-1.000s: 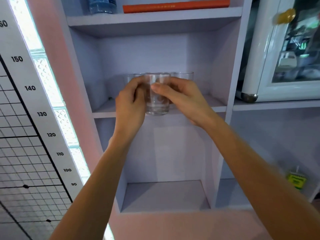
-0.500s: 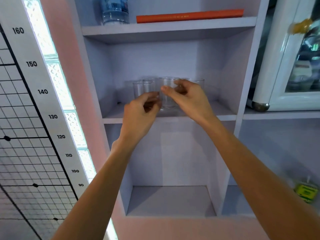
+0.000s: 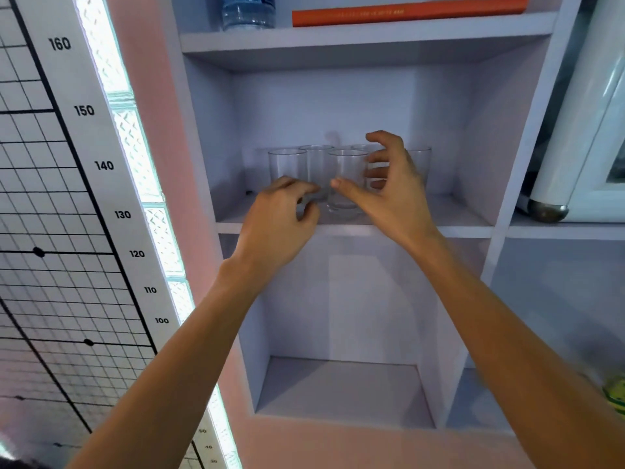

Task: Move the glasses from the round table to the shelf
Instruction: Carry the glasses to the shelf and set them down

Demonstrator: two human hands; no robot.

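Note:
Several clear glasses stand together on the middle board of the pale lilac shelf (image 3: 463, 218). The front glass (image 3: 345, 174) stands upright near the board's front edge. My right hand (image 3: 389, 194) hovers just right of it with fingers spread, holding nothing. My left hand (image 3: 280, 221) is low in front of the left glass (image 3: 287, 164), fingers loosely curled and empty. Another glass (image 3: 421, 164) shows behind my right hand, partly hidden. The round table is out of view.
The board above carries a water bottle (image 3: 248, 10) and an orange book (image 3: 406, 11). A white cabinet door (image 3: 575, 147) stands to the right. A height chart (image 3: 84, 164) and a lit glass-block strip run down the left. Below is an empty-looking compartment (image 3: 341, 384).
Both hands carried one glass up to the shelf and set it down at the front. My right hand has let go and spread, and my left hand has dropped back off the glass.

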